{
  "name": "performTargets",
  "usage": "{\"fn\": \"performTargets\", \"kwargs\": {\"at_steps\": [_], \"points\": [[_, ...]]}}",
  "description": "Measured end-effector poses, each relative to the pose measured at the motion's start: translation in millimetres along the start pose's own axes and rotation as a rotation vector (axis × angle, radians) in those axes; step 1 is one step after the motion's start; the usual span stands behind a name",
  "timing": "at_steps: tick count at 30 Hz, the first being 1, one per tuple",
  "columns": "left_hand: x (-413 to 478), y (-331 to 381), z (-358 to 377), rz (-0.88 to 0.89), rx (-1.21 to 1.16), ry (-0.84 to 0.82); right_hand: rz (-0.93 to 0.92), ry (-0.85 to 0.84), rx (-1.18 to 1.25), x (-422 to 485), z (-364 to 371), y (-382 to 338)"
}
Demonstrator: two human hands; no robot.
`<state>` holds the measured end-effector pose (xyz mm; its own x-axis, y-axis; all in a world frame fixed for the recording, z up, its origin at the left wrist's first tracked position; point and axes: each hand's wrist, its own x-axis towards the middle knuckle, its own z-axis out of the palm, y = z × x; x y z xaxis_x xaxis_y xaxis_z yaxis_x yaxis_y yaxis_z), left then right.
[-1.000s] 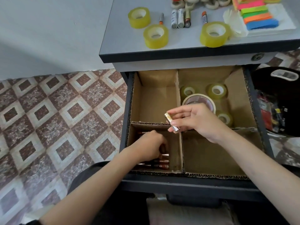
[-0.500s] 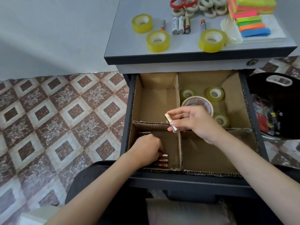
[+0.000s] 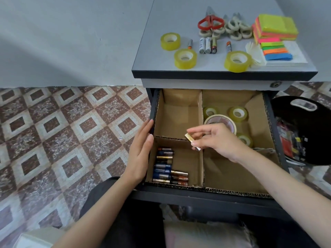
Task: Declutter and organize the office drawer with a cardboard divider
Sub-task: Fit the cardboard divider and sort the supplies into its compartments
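Note:
The open drawer [image 3: 211, 196] holds a cardboard divider [image 3: 200, 111] with four compartments. Several batteries [image 3: 165, 166] lie in rows in the near left compartment. Tape rolls [image 3: 238, 113] fill the far right compartment; the far left and near right ones hold nothing. My right hand [image 3: 217, 139] hovers over the divider's middle and pinches a gold battery [image 3: 192, 141]. My left hand [image 3: 140, 152] rests flat, fingers straight, against the drawer's outer left side.
The desk top [image 3: 152, 58] carries yellow tape rolls [image 3: 185, 59], several batteries [image 3: 207, 45], red scissors [image 3: 210, 22], small white tape rings [image 3: 234, 30] and sticky notes [image 3: 275, 29]. A black bag [image 3: 304, 131] stands to the right of the drawer. Tiled floor [image 3: 62, 131] lies to the left.
My left hand came out of the near left compartment and now lies against the drawer's outer side, uncovering the rows of batteries. My right hand still holds the gold battery.

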<state>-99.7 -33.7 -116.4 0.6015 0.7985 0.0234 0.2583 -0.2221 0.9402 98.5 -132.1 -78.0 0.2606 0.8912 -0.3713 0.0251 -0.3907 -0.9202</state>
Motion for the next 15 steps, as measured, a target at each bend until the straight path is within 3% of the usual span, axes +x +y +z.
{"fn": "performTargets", "kwargs": {"at_steps": [7, 15], "points": [[-1.2, 4.0, -1.1, -0.006, 0.105, -0.062, -0.017, -0.280, -0.690, -3.6, 25.1, -7.3], [1.8, 5.2, -4.8, -0.068, 0.159, -0.175, -0.087, -0.333, -0.973, 9.6, 54.7, 0.9]]}}
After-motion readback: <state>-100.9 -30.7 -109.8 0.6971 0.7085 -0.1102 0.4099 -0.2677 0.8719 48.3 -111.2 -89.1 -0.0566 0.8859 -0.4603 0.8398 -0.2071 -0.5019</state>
